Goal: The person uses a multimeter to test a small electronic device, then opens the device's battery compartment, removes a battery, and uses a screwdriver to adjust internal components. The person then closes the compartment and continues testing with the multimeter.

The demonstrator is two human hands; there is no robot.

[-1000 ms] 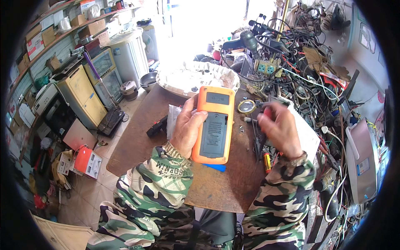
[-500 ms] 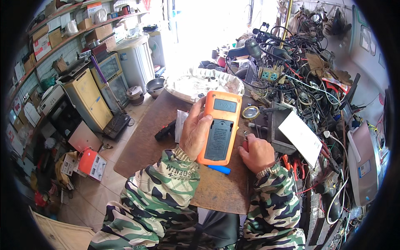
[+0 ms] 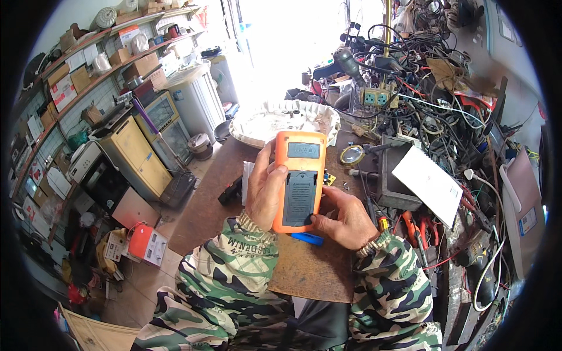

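An orange multimeter [image 3: 321, 142] is held upright over the table, its back with a dark battery cover [image 3: 301, 199] turned to me. My left hand [image 3: 264, 196] grips its left side, the thumb lying on the casing. At the lower right edge my right hand [image 3: 346, 217] closes on it too, with the thumb by the cover's bottom corner and the other fingers partly hidden behind. Below the multimeter lies a blue object [image 3: 308, 238], partly covered. A small yellow-and-black item [image 3: 330, 178] shows just past my right fingers; its kind is unclear.
The brown tabletop [image 3: 199, 205] carries a whitish scalloped tray [image 3: 249, 139] at its far end. To the right are a magnifier [image 3: 352, 154], a grey box [image 3: 398, 196], a white panel [image 3: 427, 184] and heaped cables [image 3: 410, 88]. Orange-handled pliers [image 3: 410, 228] lie near my right sleeve.
My right hand has moved left from beside the multimeter and now grips its lower right edge. The multimeter has shifted slightly left, and the head view has turned a little.
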